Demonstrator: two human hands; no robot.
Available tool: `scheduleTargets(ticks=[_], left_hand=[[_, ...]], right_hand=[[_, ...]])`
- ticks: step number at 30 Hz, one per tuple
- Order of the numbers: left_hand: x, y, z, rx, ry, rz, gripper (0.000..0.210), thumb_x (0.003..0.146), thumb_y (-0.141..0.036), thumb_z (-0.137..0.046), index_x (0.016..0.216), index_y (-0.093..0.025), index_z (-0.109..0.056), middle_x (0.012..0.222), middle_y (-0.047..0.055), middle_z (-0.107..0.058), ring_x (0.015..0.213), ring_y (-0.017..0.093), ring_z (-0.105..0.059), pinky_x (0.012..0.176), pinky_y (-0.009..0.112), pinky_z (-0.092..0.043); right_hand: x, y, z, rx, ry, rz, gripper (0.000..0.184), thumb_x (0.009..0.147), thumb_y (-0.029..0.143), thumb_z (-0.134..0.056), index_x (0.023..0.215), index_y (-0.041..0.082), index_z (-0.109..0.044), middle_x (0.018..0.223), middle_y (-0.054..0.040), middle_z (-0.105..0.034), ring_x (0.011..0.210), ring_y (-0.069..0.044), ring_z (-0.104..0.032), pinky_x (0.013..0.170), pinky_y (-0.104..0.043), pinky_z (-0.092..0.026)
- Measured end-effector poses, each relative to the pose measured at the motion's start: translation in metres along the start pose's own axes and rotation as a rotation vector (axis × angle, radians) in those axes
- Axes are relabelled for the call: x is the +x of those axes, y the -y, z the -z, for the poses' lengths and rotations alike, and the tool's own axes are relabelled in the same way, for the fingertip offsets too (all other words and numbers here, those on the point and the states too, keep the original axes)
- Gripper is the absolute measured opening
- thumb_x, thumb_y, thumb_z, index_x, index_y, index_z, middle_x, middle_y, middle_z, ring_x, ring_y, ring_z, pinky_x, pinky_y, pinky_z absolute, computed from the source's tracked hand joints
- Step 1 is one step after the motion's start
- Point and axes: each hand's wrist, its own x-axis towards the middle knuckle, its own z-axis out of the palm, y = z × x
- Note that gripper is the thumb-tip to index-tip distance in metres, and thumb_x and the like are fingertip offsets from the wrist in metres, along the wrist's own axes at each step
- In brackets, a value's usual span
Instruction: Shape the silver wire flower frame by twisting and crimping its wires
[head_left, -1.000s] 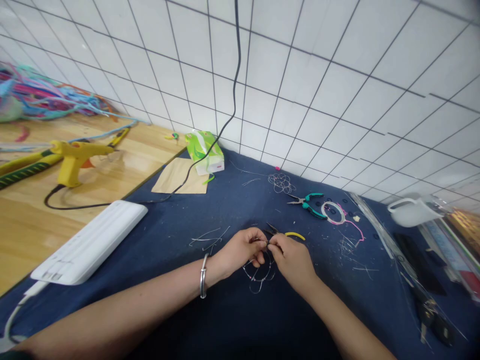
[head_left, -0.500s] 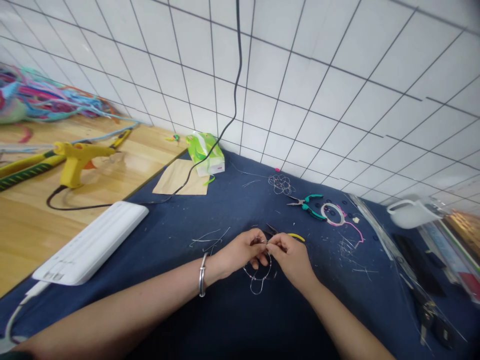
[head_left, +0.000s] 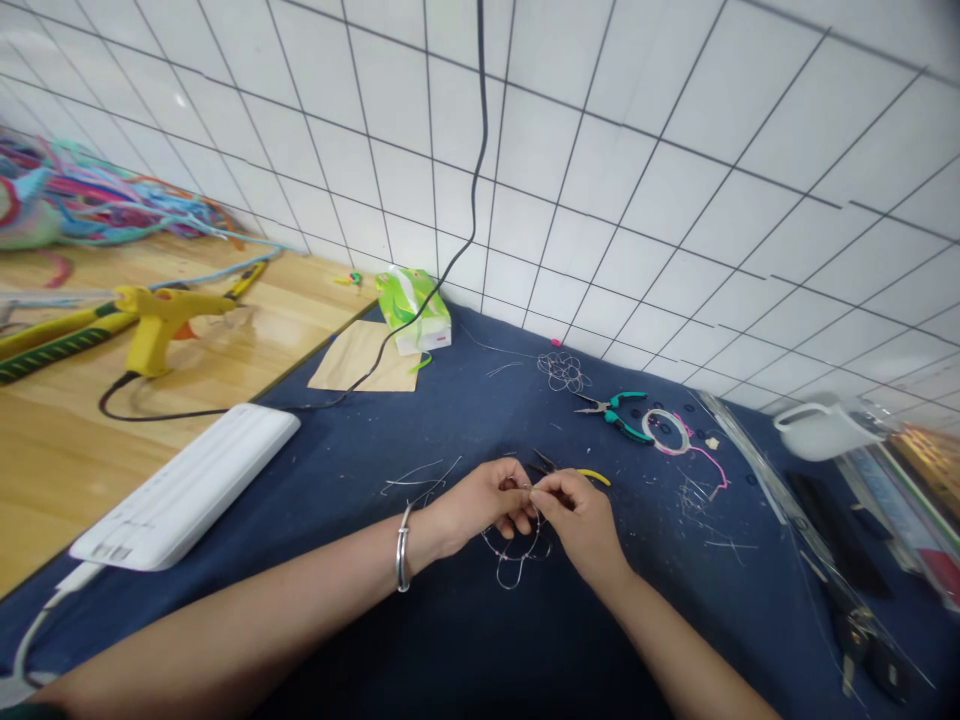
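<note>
My left hand (head_left: 480, 505) and my right hand (head_left: 583, 515) meet over the dark blue cloth, thumbs and fingers pinched together. Between them they grip a thin wire ring (head_left: 511, 572) with wire loops and small pinkish beads, which hangs below the fingertips. My fingers hide its upper part. Just behind the hands lies a pair of pliers with a yellow handle (head_left: 595, 477), partly covered by the right hand. Loose wire pieces (head_left: 424, 480) lie beside my left hand.
Teal-handled pliers (head_left: 619, 412), a coiled wire bundle (head_left: 562, 371) and a white spool ring (head_left: 666, 431) lie toward the tiled wall. At left are a white power strip (head_left: 187, 487) and a yellow glue gun (head_left: 154, 330). A black cable (head_left: 472, 190) hangs down.
My hands stay pinched together on the wire ring, with only slight finger movement. The whole view has shifted very slightly.
</note>
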Motion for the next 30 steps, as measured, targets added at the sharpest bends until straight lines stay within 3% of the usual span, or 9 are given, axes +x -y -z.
scheduleTargets(ticks=[5,17,30], left_hand=[[0.0,0.0,0.0,-0.008,-0.015,-0.007,0.015,0.076,-0.027,-0.056,0.08,-0.016,-0.048,0.066,0.001,-0.061,0.057,0.01,-0.059,0.049,0.019,-0.042],[-0.001,-0.002,-0.001,-0.01,-0.013,-0.001,0.016,0.072,-0.025,-0.06,0.078,-0.015,-0.049,0.063,0.001,-0.061,0.063,0.013,-0.061,0.051,0.02,-0.043],[-0.001,0.0,0.003,-0.041,0.037,0.001,0.017,0.074,-0.027,-0.059,0.079,-0.015,-0.047,0.067,0.003,-0.063,0.064,0.015,-0.063,0.049,0.02,-0.043]], right_hand=[[0.002,-0.002,0.002,0.048,0.001,0.041,0.011,0.078,0.023,-0.051,0.072,0.021,-0.061,0.073,0.0004,-0.056,0.07,-0.013,-0.051,0.066,-0.025,-0.04],[0.0,-0.013,-0.007,0.196,-0.012,-0.044,0.015,0.077,0.031,-0.054,0.073,0.018,-0.061,0.079,-0.0015,-0.051,0.076,-0.014,-0.049,0.069,-0.026,-0.041],[0.006,-0.01,0.004,0.242,0.101,-0.069,0.014,0.075,0.031,-0.056,0.072,0.019,-0.064,0.075,0.0001,-0.054,0.072,-0.013,-0.052,0.068,-0.026,-0.042]])
